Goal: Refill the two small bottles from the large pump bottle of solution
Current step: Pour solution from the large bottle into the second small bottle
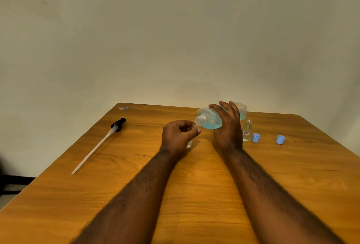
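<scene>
Within the curled left hand, a small bottle mostly hidden — right hand grips the large bottle.

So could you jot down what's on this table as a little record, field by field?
left hand: grips a small bottle, its mouth at the big bottle's neck
right hand: holds the large bottle tilted, open neck pointing down and left
liquid: blue, pooled in the large bottle
second small bottle: upright, uncapped, just right of the right hand
near blue cap: loose beside that bottle
far blue cap: loose, farther right
pump: off the bottle, lying at the left with its tube
table: wooden
</scene>
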